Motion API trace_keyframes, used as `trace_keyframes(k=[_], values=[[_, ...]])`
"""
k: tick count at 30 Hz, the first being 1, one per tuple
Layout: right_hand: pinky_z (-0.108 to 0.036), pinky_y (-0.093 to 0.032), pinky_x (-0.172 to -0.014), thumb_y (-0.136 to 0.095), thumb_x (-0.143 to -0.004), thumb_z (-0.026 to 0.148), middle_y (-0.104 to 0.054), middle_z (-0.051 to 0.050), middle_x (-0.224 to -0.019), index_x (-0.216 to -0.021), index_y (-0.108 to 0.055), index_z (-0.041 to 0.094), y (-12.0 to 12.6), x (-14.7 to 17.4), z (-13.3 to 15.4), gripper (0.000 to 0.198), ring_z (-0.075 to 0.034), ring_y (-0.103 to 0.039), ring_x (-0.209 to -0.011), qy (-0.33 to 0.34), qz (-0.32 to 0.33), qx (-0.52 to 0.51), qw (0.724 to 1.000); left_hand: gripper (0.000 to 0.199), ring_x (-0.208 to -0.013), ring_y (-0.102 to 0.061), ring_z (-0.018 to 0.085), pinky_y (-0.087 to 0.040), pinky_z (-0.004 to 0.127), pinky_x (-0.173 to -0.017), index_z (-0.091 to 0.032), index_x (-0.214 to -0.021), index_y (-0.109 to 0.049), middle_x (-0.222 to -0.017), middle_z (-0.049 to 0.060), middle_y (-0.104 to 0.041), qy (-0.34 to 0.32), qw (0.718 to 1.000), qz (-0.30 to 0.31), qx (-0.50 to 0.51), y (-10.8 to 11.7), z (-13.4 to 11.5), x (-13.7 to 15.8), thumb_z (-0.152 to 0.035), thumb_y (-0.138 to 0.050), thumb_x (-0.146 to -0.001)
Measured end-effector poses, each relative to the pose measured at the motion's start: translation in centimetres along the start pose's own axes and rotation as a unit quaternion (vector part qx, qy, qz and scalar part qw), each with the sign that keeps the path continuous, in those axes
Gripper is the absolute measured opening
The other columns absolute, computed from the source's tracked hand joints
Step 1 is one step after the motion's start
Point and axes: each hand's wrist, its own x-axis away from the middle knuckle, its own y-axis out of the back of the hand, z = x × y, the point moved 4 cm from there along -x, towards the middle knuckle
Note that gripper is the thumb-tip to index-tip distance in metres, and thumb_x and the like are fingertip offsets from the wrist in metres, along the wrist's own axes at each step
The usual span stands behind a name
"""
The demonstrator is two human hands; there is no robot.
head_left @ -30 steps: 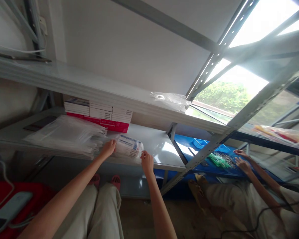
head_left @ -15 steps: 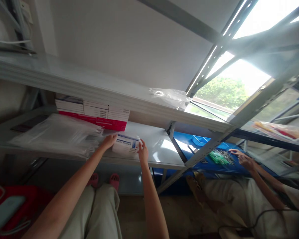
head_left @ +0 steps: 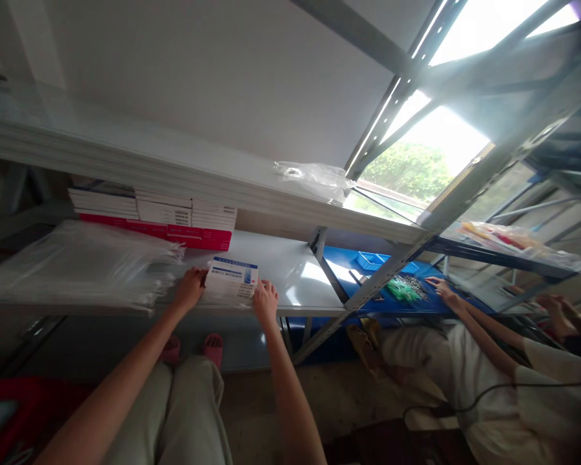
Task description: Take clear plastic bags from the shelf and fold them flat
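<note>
My left hand and my right hand grip the two side edges of a flat white printed packet, fingers closed. Blue bands and dark lettering mark its face; whether it is a thin box or a booklet I cannot tell. Clear film seems to wrap its lower part. It is held over the front of the grey shelf. Left of my left hand lies a pile of clear plastic bags. Behind the packet stand stacks of white, flat box-like items with red ones at the bottom.
A higher shelf runs above my hands, with a crumpled clear bag on it. A slanting metal post stands to the right. Beyond it, a co-worker's hand is by small metal parts and green pieces on a blue surface.
The view has shifted, so the shelves sit further left. The packet's printed face now shows more squarely, and both hands still hold its sides. The co-worker's hands have moved slightly.
</note>
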Motion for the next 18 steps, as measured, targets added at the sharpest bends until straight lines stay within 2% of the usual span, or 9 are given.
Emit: trace_keyframes(k=[2,5,8,10,12,15,18], values=[[-0.038,-0.044,-0.084,-0.039,-0.091,0.022,-0.054,-0.012,-0.119,-0.129,-0.049,0.026,-0.3,2.0,-0.6,0.040,-0.024,-0.052,-0.105,-0.001,0.002,-0.014,1.000,0.025,-0.099,-0.055,0.025,-0.044,0.039,-0.090,-0.016,-0.100,-0.061,-0.104,0.012,-0.058,-0.018,0.999,-0.009,-0.038,0.0,0.2,1.3,-0.012,-0.048,-0.078],[-0.039,-0.043,-0.090,-0.040,-0.088,0.019,-0.049,-0.011,-0.128,-0.134,-0.042,0.024,-0.2,3.6,-1.4,0.046,-0.024,-0.048,-0.115,0.019,-0.007,-0.102,0.995,0.023,-0.100,-0.055,0.025,-0.045,0.040,-0.090,-0.017,-0.102,-0.058,-0.107,0.012,-0.057,-0.047,0.997,-0.039,-0.050,0.4,0.0,3.1,-0.016,-0.046,-0.083],[-0.041,-0.040,-0.097,-0.042,-0.087,0.020,-0.043,-0.014,-0.133,-0.135,-0.038,0.020,1.9,2.9,-1.8,0.049,-0.024,-0.043,-0.122,0.026,-0.072,-0.187,0.979,0.030,-0.106,-0.053,0.025,-0.045,0.041,-0.092,-0.019,-0.110,-0.054,-0.111,0.010,-0.056,-0.055,0.994,-0.083,-0.044,1.4,-0.8,4.3,-0.013,-0.044,-0.083],[-0.044,-0.036,-0.101,-0.049,-0.085,0.027,-0.039,-0.014,-0.138,-0.137,-0.035,0.021,3.9,1.0,-0.9,0.054,-0.025,-0.036,-0.128,0.056,-0.086,-0.196,0.975,0.033,-0.108,-0.053,0.026,-0.044,0.043,-0.092,-0.019,-0.112,-0.053,-0.113,0.010,-0.056,-0.043,0.991,-0.116,-0.043,2.2,-1.5,4.6,-0.011,-0.042,-0.082],[-0.048,-0.031,-0.105,-0.061,-0.079,0.037,-0.034,-0.013,-0.144,-0.142,-0.027,0.023,5.4,-1.6,1.1,0.073,-0.028,-0.028,-0.134,0.125,-0.034,-0.172,0.976,0.034,-0.107,-0.053,0.027,-0.044,0.045,-0.093,-0.019,-0.111,-0.053,-0.112,0.011,-0.058,-0.041,0.988,-0.143,-0.029,2.9,-2.3,4.4,-0.010,-0.041,-0.081],[-0.053,-0.021,-0.108,-0.075,-0.063,0.047,-0.025,-0.016,-0.149,-0.148,-0.013,0.023,5.6,-5.5,4.5,0.108,-0.031,-0.016,-0.139,0.205,0.114,-0.112,0.966,0.034,-0.106,-0.053,0.025,-0.044,0.044,-0.094,-0.019,-0.113,-0.051,-0.110,0.009,-0.059,-0.059,0.986,-0.156,0.020,3.5,-3.3,3.8,-0.011,-0.041,-0.081],[-0.053,-0.020,-0.107,-0.081,-0.054,0.045,-0.033,-0.020,-0.145,-0.148,-0.015,0.020,4.1,-8.1,6.5,0.118,-0.034,-0.026,-0.136,0.232,0.258,-0.066,0.936,0.035,-0.111,-0.053,0.024,-0.042,0.045,-0.098,-0.020,-0.118,-0.049,-0.114,0.009,-0.058,-0.059,0.984,-0.151,0.070,3.8,-3.8,3.4,-0.016,-0.040,-0.084]])
